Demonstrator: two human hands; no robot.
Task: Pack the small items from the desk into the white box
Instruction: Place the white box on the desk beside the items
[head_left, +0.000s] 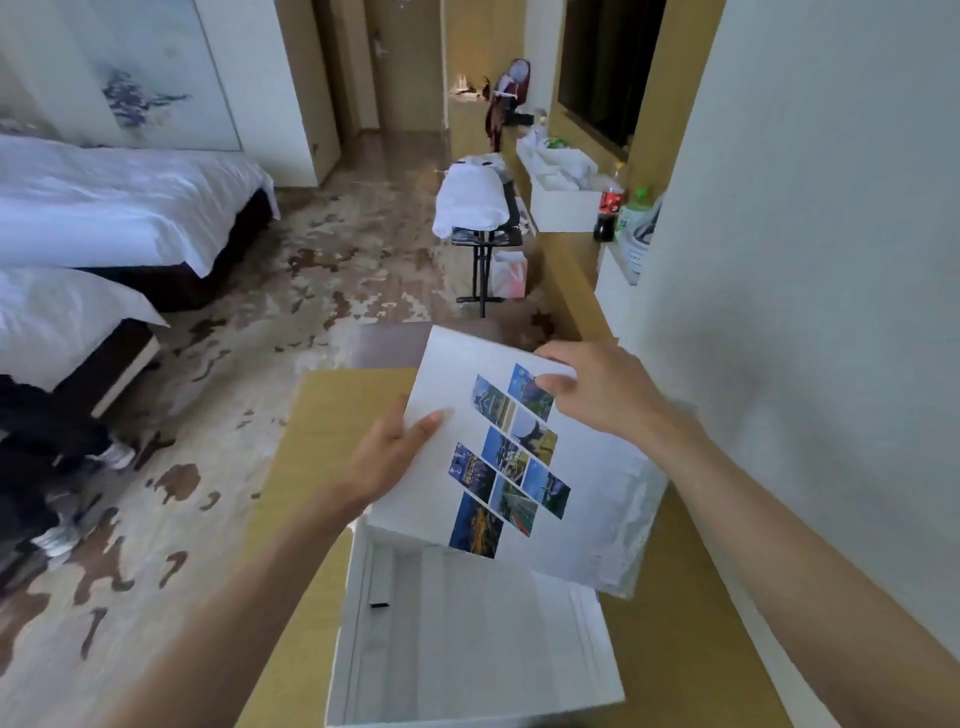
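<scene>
Nearest us, on the desk (311, 415), the open white box (358, 649) waits with a small dark item (380, 604) inside. Above its far edge, our left hand (387, 457) and right hand (597, 395) pinch a photo-printed sheet (493, 457). Next, we judge, it must be lowered flat into the box.

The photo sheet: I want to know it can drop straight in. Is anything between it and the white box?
Nothing visible blocks it. The photo sheet, held by the left hand and right hand, hangs over the open white box. Only a small dark item lies inside, at the left wall.
</scene>
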